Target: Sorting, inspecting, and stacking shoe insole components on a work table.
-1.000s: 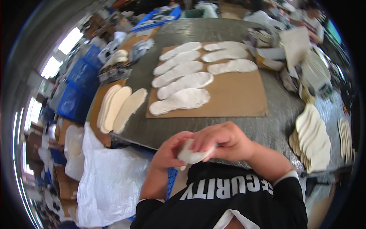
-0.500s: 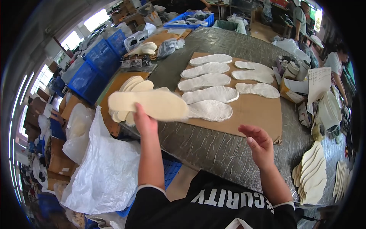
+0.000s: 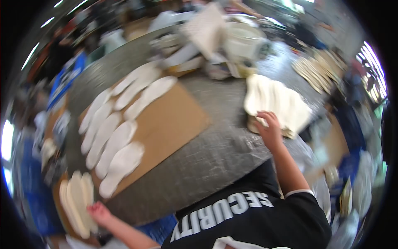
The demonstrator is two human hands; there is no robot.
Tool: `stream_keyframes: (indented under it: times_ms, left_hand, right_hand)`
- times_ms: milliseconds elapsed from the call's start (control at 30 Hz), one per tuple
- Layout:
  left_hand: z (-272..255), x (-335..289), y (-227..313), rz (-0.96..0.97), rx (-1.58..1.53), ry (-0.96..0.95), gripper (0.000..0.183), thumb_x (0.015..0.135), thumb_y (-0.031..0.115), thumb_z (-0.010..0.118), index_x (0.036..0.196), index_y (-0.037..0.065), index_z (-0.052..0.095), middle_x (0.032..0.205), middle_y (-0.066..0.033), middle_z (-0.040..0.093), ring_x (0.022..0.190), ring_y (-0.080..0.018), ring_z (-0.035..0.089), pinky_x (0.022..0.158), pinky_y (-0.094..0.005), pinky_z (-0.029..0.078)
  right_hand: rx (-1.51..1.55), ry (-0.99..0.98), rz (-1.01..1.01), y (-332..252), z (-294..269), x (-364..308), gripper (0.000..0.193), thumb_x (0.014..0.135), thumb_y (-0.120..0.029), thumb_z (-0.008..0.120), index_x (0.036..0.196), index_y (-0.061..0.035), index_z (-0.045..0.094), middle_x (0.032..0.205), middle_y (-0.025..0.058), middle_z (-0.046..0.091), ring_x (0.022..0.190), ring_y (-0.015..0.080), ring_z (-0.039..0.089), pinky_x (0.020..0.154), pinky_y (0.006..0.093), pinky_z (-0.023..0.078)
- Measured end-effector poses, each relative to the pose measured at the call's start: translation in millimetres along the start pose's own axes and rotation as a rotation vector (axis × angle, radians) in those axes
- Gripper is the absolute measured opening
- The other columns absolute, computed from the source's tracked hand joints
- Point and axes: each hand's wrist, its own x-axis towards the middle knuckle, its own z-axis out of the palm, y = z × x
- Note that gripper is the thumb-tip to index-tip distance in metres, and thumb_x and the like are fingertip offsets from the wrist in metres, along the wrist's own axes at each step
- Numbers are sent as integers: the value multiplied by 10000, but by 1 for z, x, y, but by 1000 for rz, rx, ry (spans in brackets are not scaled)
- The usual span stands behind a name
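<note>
While eight white insoles [image 3: 126, 159] are lying toward nine o'clock on one cardboard sheet [image 3: 178, 112], five in one row and three in another, one cream stack [image 3: 74, 199] is resting at eight o'clock and one pale pile [image 3: 275, 99] near three. Grey table [image 3: 186, 176] is stretching between sheet and pile. The left hand [image 3: 100, 213] is reaching beside the stack, its grip too blurred to tell; the right hand [image 3: 270, 126] is curving loosely, thumb apart, at the pile's near edge.
</note>
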Motion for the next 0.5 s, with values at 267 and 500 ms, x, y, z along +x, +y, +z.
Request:
stream_keyframes:
  times_ms: [267, 500]
  left_hand:
    - [261, -91, -138, 66, 586, -357, 151, 957, 190, 576, 896, 52, 570, 765, 12, 482, 702, -99, 459, 659, -240, 386]
    - [431, -310, -263, 368, 642, -1844, 279, 751, 25, 700, 1018, 10, 618, 1086, -167, 618, 1001, -358, 582, 914, -427, 460]
  right_hand:
    - [-406, -288, 343, 78, -54, -12, 838, 583, -301, 883, 1309, -100, 515, 1439, 192, 415, 1360, 386, 356, 1105, 466, 323]
    - [-527, -345, 443, 120, -111, -32, 773, 556, -274, 875, 1228, -61, 557, 1315, 167, 516, 1212, 362, 495, 1015, 418, 425]
